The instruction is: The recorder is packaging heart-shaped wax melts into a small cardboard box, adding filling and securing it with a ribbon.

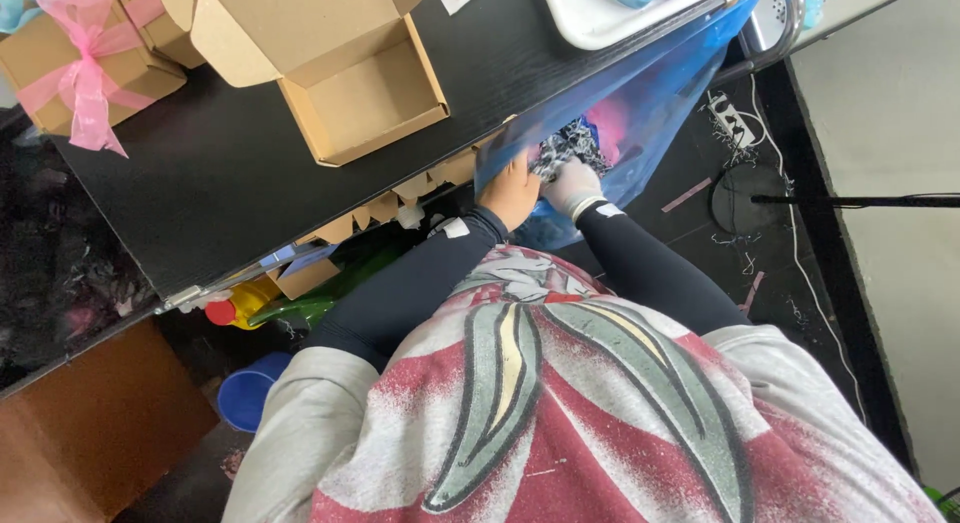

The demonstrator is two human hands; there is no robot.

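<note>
Both my arms reach down below the black table [230,173] into a large blue plastic bag [650,103] that hangs off its edge. My left hand [510,191] holds the bag's rim, fingers curled over it. My right hand [572,187], in a white glove, grips a wad of black-and-white shredded paper filler [565,143] inside the bag. Something pink shows through the bag's blue film next to the filler.
An open cardboard box [350,78] sits on the table, with a box tied in a pink ribbon [85,68] at far left. A white tray [610,13] lies at the top. Flattened cardboard, a green bottle [320,303] and a blue tub [245,393] sit under the table. Cables and a stand base [750,198] lie on the floor at right.
</note>
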